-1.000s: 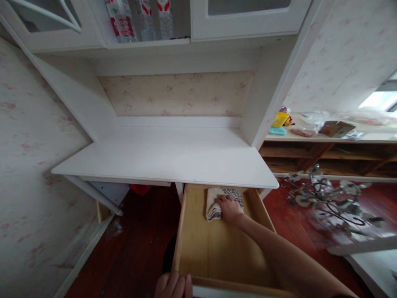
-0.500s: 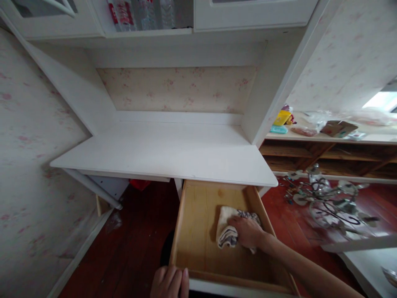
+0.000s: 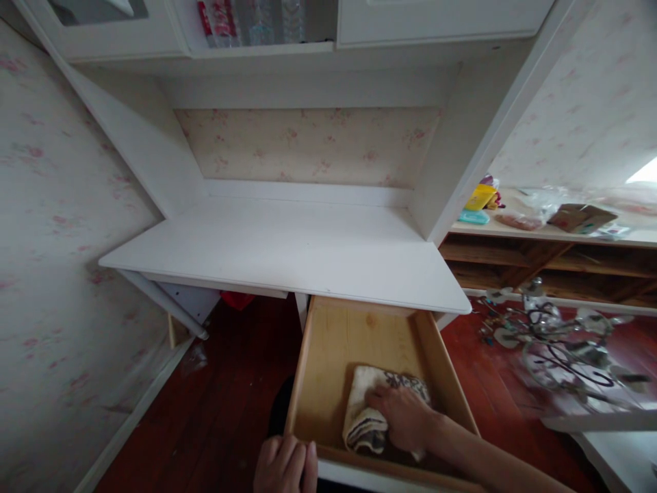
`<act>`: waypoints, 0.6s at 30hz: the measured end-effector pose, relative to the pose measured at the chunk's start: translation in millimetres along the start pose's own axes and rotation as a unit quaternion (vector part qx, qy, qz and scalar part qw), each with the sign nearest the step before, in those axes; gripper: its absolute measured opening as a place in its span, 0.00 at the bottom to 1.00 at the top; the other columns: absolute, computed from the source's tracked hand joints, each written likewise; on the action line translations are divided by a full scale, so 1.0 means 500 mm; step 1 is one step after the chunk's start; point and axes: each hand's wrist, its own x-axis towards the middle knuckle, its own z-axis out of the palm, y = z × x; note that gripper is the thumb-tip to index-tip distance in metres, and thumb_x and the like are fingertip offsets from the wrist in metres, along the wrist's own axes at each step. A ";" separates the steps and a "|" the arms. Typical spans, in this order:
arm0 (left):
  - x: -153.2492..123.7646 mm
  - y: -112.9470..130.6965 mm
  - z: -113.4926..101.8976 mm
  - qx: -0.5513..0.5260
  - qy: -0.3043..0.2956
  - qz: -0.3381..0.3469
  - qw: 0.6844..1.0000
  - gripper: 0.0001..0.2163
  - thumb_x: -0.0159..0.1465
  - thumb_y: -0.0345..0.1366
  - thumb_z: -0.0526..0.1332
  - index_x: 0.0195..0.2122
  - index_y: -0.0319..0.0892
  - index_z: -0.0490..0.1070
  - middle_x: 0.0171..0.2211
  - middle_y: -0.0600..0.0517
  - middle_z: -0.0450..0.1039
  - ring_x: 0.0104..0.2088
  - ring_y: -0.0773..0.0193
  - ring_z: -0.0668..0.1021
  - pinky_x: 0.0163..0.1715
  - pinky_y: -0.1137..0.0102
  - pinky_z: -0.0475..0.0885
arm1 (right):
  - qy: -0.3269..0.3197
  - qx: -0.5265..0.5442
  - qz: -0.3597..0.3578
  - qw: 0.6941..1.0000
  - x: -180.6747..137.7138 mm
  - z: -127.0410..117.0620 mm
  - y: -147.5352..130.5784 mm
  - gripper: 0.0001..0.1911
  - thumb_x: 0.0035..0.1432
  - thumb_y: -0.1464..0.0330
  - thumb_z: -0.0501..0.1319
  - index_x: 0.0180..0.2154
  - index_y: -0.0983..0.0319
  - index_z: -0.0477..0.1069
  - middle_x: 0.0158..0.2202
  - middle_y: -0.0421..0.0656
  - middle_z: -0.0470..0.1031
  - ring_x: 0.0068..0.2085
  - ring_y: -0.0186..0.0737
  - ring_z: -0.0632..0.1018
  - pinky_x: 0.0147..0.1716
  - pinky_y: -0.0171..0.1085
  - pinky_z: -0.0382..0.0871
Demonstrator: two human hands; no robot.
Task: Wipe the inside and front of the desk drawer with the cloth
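Observation:
A pulled-out wooden drawer (image 3: 328, 356) with a white front juts from under the white desk (image 3: 287, 239). Inside it, near the front, lies a folded cream cloth (image 3: 359, 404) with a dark pattern. My right hand (image 3: 405, 414) presses down on this cloth with the fingers bent around it; the hand covers part of it. At the drawer's front left corner, my left hand (image 3: 287, 462) is curled over the top edge and grips it.
Plastic bottles (image 3: 261, 24) stand in the cabinet above the desk. To the right, a chandelier (image 3: 559, 342) rests on the red floor by a low wooden shelf (image 3: 538, 263) with bags and a box on top. Patterned wall (image 3: 61, 239) borders the left.
My right hand has slid the cloth toward the drawer's front. My left hand keeps its hold on the drawer edge. The whole view has shifted slightly.

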 end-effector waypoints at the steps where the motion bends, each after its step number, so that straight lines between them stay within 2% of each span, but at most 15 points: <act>1: -0.002 -0.002 0.002 0.007 0.003 0.001 1.000 0.10 0.60 0.27 0.57 0.22 0.43 0.63 0.19 0.55 0.63 0.23 0.66 0.66 0.29 0.67 0.61 | 0.002 -0.002 -0.013 1.000 0.019 -0.005 -0.017 0.25 0.37 0.72 0.58 0.42 0.59 0.71 0.41 0.48 0.75 0.38 0.50 0.78 0.32 0.40 0.69; 6: -0.011 -0.010 0.011 0.032 0.002 0.021 0.999 0.11 0.59 0.26 0.57 0.21 0.44 0.61 0.18 0.55 0.62 0.22 0.66 0.66 0.27 0.67 0.59 | 0.026 0.006 -0.069 0.997 0.125 -0.025 -0.108 0.23 0.39 0.68 0.59 0.42 0.61 0.70 0.41 0.49 0.75 0.37 0.50 0.77 0.32 0.41 0.70; 10: -0.010 -0.013 0.014 0.046 0.023 0.025 0.998 0.11 0.58 0.26 0.58 0.21 0.44 0.60 0.17 0.56 0.60 0.21 0.66 0.65 0.26 0.67 0.59 | 0.065 -0.016 -0.070 0.995 0.184 -0.023 -0.152 0.23 0.39 0.64 0.63 0.42 0.62 0.69 0.41 0.49 0.74 0.38 0.52 0.76 0.32 0.44 0.71; 12: -0.007 -0.014 0.016 0.043 0.030 0.031 0.998 0.11 0.57 0.25 0.58 0.21 0.44 0.60 0.17 0.56 0.60 0.21 0.66 0.65 0.26 0.66 0.58 | 0.088 -0.047 -0.068 0.993 0.197 -0.014 -0.157 0.24 0.40 0.64 0.66 0.42 0.63 0.69 0.41 0.49 0.73 0.40 0.52 0.75 0.32 0.44 0.71; 14: -0.004 -0.016 0.019 0.040 0.038 0.042 0.998 0.11 0.57 0.25 0.57 0.22 0.44 0.60 0.17 0.57 0.61 0.20 0.66 0.65 0.26 0.66 0.58 | 0.112 -0.083 -0.077 0.987 0.202 -0.005 -0.149 0.20 0.44 0.68 0.64 0.42 0.63 0.68 0.41 0.49 0.72 0.40 0.50 0.74 0.32 0.43 0.70; 18: -0.007 -0.020 0.024 0.042 0.059 0.070 0.995 0.11 0.58 0.24 0.56 0.22 0.44 0.59 0.16 0.58 0.60 0.19 0.67 0.65 0.25 0.66 0.58 | 0.160 -0.152 -0.144 0.965 0.200 -0.014 -0.103 0.09 0.59 0.72 0.53 0.41 0.62 0.69 0.43 0.49 0.72 0.42 0.47 0.72 0.36 0.45 0.67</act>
